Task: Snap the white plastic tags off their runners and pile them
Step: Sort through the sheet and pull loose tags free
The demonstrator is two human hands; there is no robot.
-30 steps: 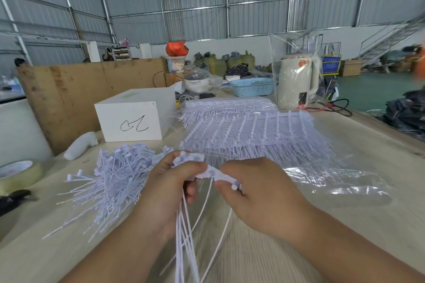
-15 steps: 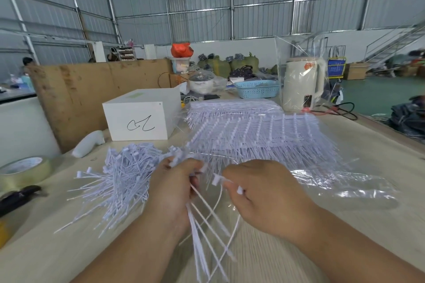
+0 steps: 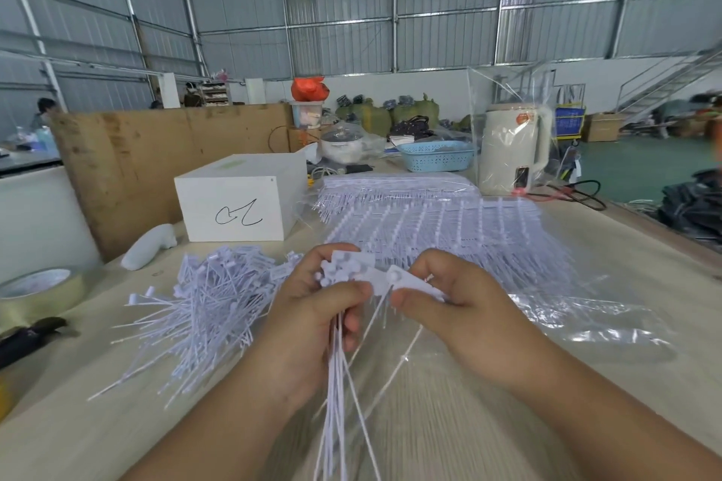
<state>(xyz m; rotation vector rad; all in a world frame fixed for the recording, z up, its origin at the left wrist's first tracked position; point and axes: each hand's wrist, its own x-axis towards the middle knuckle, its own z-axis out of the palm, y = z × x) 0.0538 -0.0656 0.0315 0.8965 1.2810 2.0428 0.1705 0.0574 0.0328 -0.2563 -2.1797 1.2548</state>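
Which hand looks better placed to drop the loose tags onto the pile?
Probably the left hand: it already grips the bunch of thin white plastic tags, and the heap of loose white tags lies right beside it.

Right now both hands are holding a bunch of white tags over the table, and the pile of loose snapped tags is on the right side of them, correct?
Not quite. The left hand and right hand do hold the tags over the table, but the head view shows the loose pile on their left side. To the right lies the stack of unsnapped runners.
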